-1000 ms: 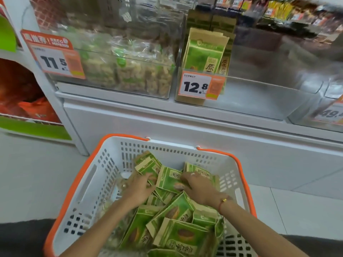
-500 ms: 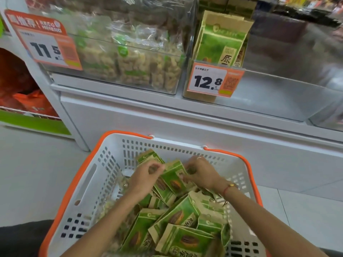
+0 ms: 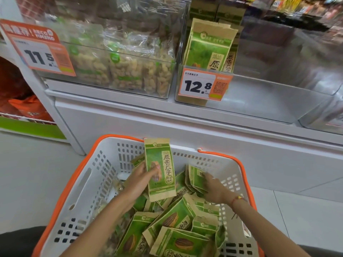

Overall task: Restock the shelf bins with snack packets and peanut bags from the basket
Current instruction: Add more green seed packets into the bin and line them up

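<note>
1. Big white basket [image 3: 89, 182] with orange rim, filling the lower middle of the frame. Loaded with green-and-kraft snack packets [image 3: 174, 221] lying every which way; a few clear bags possibly buried along the left wall, hard to tell.
2. Upper middle: clear shelf bin [image 3: 259, 101] behind the 12.8 price tag [image 3: 202, 85]. Only a few matching packets standing at its left end, rest looks bare, so probably the drop spot.
3. Upper left: neighbouring bin of peanut bags [image 3: 122, 67], crinkly clear plastic, pretty full already.
4. Centre: one packet [image 3: 160, 169] held upright above the pile by the left hand [image 3: 141, 180], thumb across the front, fingers behind, clamped on the left edge around mid-height.
5. Right of centre: right hand [image 3: 213, 190] down in the basket, fingers reaching onto a leaning bunch of packets [image 3: 195, 179]. Can't tell whether actually gripping or just touching.
6. Handling guess: light, paper-ish, stiff enough to stand, contents loose inside. Not fragile, not slippery. Best pinched flat by the side edges or the sealed top strip, several stacked together.
</note>
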Available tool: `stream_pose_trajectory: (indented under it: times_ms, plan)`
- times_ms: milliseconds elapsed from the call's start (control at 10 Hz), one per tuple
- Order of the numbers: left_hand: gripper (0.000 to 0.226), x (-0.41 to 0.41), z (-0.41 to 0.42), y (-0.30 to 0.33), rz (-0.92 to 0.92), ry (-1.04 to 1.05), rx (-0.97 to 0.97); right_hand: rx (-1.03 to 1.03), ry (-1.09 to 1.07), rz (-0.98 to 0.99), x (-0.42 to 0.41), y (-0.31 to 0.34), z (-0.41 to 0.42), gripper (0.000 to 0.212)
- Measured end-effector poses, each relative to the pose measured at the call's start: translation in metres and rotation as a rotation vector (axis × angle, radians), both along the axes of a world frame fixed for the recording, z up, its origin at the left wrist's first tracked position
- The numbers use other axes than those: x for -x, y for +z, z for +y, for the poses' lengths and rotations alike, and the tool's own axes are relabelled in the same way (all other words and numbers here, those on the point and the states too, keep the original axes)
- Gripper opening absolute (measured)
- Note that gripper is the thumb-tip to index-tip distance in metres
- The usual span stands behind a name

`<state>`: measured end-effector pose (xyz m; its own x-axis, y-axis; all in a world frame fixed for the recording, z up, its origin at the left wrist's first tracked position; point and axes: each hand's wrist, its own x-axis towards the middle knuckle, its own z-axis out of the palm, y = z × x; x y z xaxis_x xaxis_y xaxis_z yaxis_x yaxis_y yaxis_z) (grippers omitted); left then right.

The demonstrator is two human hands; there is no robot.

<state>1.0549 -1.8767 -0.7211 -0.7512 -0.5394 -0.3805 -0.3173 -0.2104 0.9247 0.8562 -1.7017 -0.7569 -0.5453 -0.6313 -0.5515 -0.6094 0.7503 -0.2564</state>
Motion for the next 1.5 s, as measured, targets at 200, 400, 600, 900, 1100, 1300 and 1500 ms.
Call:
stream_pose_trajectory:
  times_ms: [200,400,600,900,1100,1300,1500]
  plan:
    - [0.017,-0.010,-0.003,-0.002,-0.080,-0.044,-0.091,-0.122,0.166,0.081,0.001,0.002,-0.004,0.076]
    - [0.019,-0.010,-0.003,-0.004,-0.132,0.032,-0.126,0.153,0.030,0.073,-0.010,0.036,-0.013,0.071]
    - [0.047,0.009,0.022,0.019,-0.116,0.019,-0.208,0.469,-0.308,-0.361,-0.036,0.088,-0.041,0.081]
    - [0.100,0.032,0.042,0.074,0.116,-0.035,-0.152,0.502,-0.123,-0.351,-0.040,0.162,-0.035,0.019]
    - [0.014,0.044,0.054,0.161,0.374,-0.139,0.129,0.739,-0.066,-0.440,-0.029,0.234,0.003,0.039]
    - [0.032,0.079,0.045,0.242,0.466,-0.220,0.685,1.229,0.099,0.123,-0.015,0.296,0.027,0.045]
    - [0.068,0.126,-0.018,0.269,0.441,-0.009,1.502,1.430,0.017,0.685,0.040,0.321,0.018,0.050]
